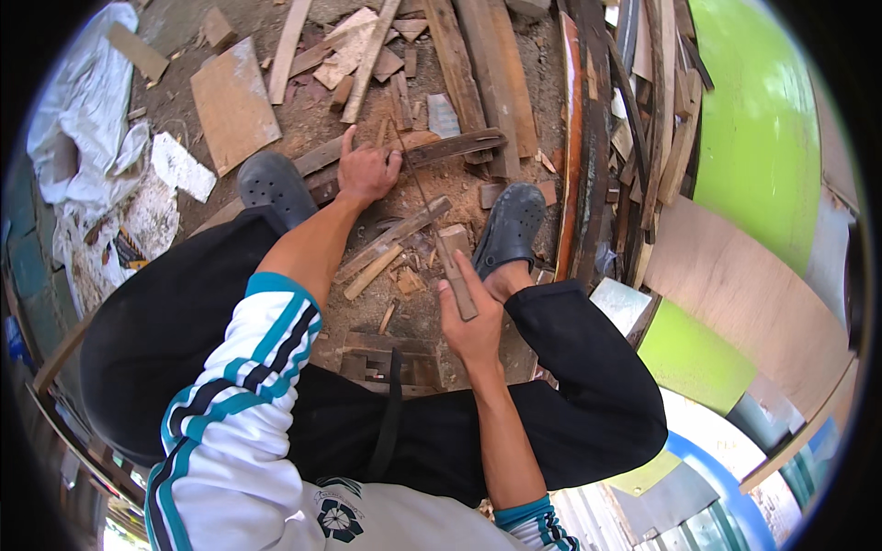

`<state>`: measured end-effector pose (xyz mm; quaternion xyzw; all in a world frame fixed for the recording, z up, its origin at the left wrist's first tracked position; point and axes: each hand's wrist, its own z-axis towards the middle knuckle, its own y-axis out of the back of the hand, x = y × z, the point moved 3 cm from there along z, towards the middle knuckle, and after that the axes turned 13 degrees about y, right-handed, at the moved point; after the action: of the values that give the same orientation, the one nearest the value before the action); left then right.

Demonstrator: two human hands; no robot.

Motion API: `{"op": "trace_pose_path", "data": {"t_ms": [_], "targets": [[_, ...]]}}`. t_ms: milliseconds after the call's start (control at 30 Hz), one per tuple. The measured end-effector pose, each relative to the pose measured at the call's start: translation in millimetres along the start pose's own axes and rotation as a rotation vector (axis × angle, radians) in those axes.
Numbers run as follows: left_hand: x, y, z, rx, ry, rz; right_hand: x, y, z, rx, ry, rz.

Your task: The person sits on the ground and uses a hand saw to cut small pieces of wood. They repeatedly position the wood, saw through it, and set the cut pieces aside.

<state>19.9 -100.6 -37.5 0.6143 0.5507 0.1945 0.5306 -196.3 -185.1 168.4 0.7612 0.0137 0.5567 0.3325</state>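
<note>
My right hand [473, 317] is closed round the wooden handle of a long thin-bladed tool [457, 273]. Its blade slants up and away to the left, seen nearly edge-on, so I cannot tell if it is a saw or a knife. The blade crosses a dark, weathered wooden plank [455, 147] lying low over the ground. My left hand [367, 172] grips this plank left of the blade, index finger stretched forward and the other fingers curled. Sawdust lies beyond the plank. Nearer me, short wood offcuts [390, 241] lie below the blade.
My feet in dark clogs [276, 188] flank the work. Long boards [491, 73] and scraps lie ahead, with a flat board [234, 106] at left. White sacking [87, 101] is far left. Stacked timber [634, 138] and green panels [758, 119] stand at right.
</note>
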Motion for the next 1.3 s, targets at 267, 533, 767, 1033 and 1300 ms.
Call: {"op": "trace_pose_path", "data": {"t_ms": [267, 533, 767, 1033, 1300], "targets": [[25.0, -6.3, -16.2, -0.11, 0.61, -0.203, 7.8, 1.5, 4.2, 0.044, -0.341, 0.295], [44.1, -20.4, -12.4, 0.382, 0.773, -0.196, 28.6, -14.7, 7.4, 0.071, -0.004, -0.02], [36.4, -6.6, -17.7, 0.47, 0.718, -0.208, 71.1, 24.9, -40.3, 0.066, 0.039, -0.132], [39.6, -11.5, -15.3, 0.403, 0.686, -0.234, 14.5, -31.9, 12.4, 0.012, 0.099, -0.079], [39.3, -13.5, -14.6, 0.43, 0.688, -0.215, 33.6, 11.8, -40.8, 0.036, -0.002, -0.061]]}}
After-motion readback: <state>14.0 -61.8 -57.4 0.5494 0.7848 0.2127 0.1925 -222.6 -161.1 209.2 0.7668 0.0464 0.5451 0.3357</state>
